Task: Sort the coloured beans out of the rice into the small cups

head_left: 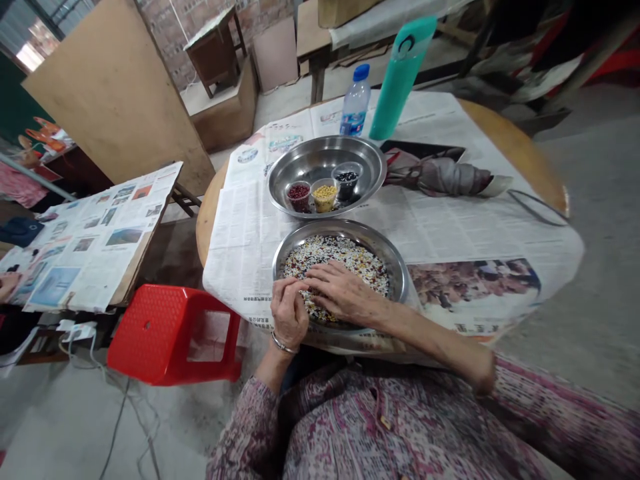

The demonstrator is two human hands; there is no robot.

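Observation:
A steel basin (350, 230) filled with mixed beans (340, 253) sits at the table's near edge. My left hand (289, 313), with a metal bangle (283, 345) on its wrist, hangs over the basin's near side, fingertips bunched together above the beans. Whether they pinch a bean is hidden. My right hand (340, 290) lies on the beans with its fingers spread. Beyond it, a second steel basin (320, 160) holds several small cups: red beans (299, 197), yellow beans (325, 196) and black beans (347, 180).
Newspaper covers the round wooden table (520, 150). At its far side stand a water bottle (356, 100) and a teal flask (400, 77), with a folded umbrella (435, 175) nearby. A red plastic stool (175, 337) stands to the left, beside a newspaper-covered table (95, 240).

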